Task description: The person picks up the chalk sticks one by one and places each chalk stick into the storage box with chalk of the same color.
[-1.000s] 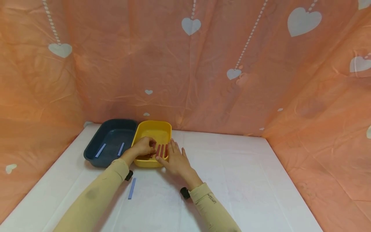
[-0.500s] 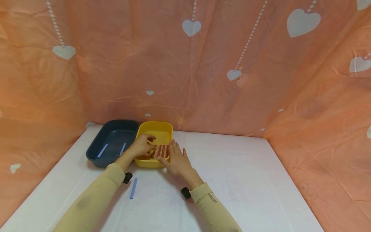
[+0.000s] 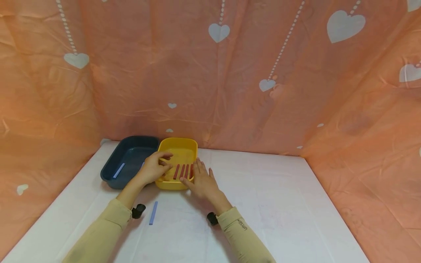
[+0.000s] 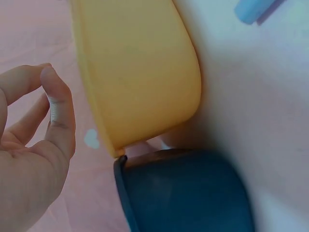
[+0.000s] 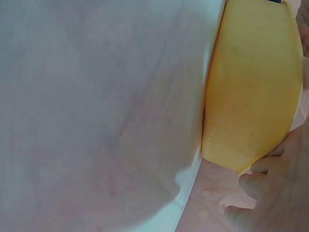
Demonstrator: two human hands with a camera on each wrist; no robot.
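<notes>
In the head view, several red sticks [image 3: 176,171] lie side by side in the near half of a yellow tray [image 3: 181,147]. My left hand [image 3: 152,168] hovers over the tray's left rim with its fingers loosely bent. The left wrist view shows nothing between the thumb and forefinger of that hand [image 4: 34,169]. At the tray's right rim rests my right hand [image 3: 204,185], fingers straight and thumb across the near corner. Left of the yellow tray stands a dark blue tray [image 3: 133,150] holding a light blue stick [image 3: 119,170] and another, mostly hidden by my left hand.
A third light blue stick [image 3: 153,213] lies on the white table [image 3: 279,204] in front of the trays, between my forearms. An orange cloth [image 3: 158,73] with white hearts hangs behind and at both sides. Both wrists carry small black cameras.
My left hand has let go of the leftmost red stick and drawn back to the left, out of the yellow tray. The right hand stays at the rim.
</notes>
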